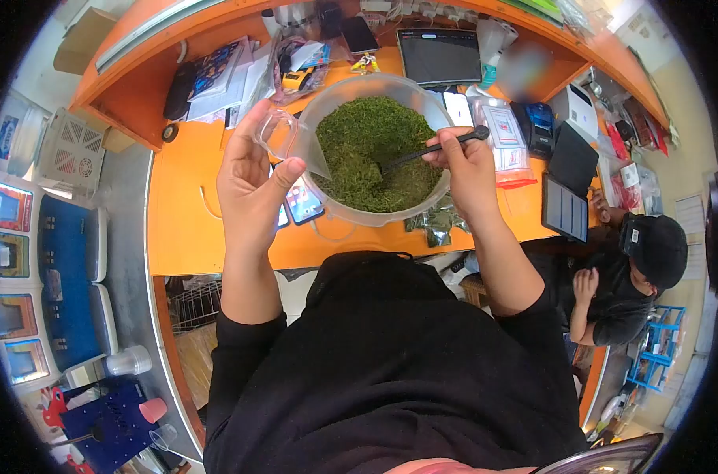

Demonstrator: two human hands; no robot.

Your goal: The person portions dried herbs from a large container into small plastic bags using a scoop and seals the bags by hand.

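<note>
A large translucent plastic bowl (438, 103) of finely chopped dried green leaves (367, 130) stands on the orange desk in front of me. My left hand (252, 178), at the bowl's left rim, has its thumb and fingers around a small clear plastic bag (300, 146). The bag's mouth gapes, and its lower corner overlaps the leaves. On the right side, my right hand (468, 170) pinches the handle of a black spoon (422, 152). The spoon's tip is down in the leaves near the middle of the bowl, so its head is hidden.
Phones (304, 201) lie by the bowl's lower left. Small packets of green leaves (439, 221) are at its lower right. Behind stand a black-screened tablet (440, 57) and papers (225, 79). A person in a black cap (651, 249) sits at right near another tablet (565, 209).
</note>
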